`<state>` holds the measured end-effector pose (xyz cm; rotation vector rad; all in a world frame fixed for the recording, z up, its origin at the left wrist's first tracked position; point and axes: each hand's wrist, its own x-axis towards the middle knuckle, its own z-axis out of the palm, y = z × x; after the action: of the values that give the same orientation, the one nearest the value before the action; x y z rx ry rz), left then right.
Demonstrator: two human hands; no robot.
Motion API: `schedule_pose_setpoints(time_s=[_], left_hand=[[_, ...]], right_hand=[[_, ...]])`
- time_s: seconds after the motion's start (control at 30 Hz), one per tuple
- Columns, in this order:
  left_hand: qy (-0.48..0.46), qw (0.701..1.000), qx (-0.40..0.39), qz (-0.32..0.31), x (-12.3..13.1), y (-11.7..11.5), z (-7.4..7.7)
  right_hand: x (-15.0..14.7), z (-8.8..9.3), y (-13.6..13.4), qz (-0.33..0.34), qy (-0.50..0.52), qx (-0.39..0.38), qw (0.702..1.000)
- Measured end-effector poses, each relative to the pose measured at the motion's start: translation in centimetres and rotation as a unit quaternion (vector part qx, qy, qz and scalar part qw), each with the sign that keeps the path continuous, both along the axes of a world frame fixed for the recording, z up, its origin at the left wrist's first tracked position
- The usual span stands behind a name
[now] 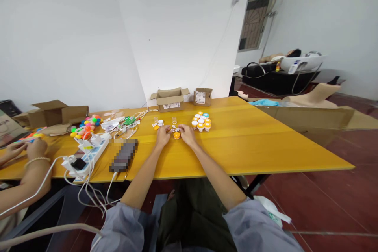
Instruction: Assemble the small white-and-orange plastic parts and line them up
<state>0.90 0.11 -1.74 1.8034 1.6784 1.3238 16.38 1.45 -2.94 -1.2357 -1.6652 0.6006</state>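
Orange pot (176, 135) sits on the table (251, 141) between my left hand (163, 134) and right hand (186, 133), both curled inward (grip too small to tell); I judge it mid-handling, wanting fine fingertip care.

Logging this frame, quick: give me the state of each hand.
Left hand: curled beside the small orange pot; hold cannot be told.
Right hand: curled beside it too; hold cannot be told.
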Motion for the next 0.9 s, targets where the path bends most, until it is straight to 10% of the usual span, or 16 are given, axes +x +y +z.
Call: schedule_pose_setpoints(time_s=[0.9], left_hand=[[0.116, 0.990, 0.069, -0.033, -0.1, 0.0, -0.2]], right_hand=[[-0.1, 2.0, -2.1, -0.009, -0.195, -0.037, 0.980]])
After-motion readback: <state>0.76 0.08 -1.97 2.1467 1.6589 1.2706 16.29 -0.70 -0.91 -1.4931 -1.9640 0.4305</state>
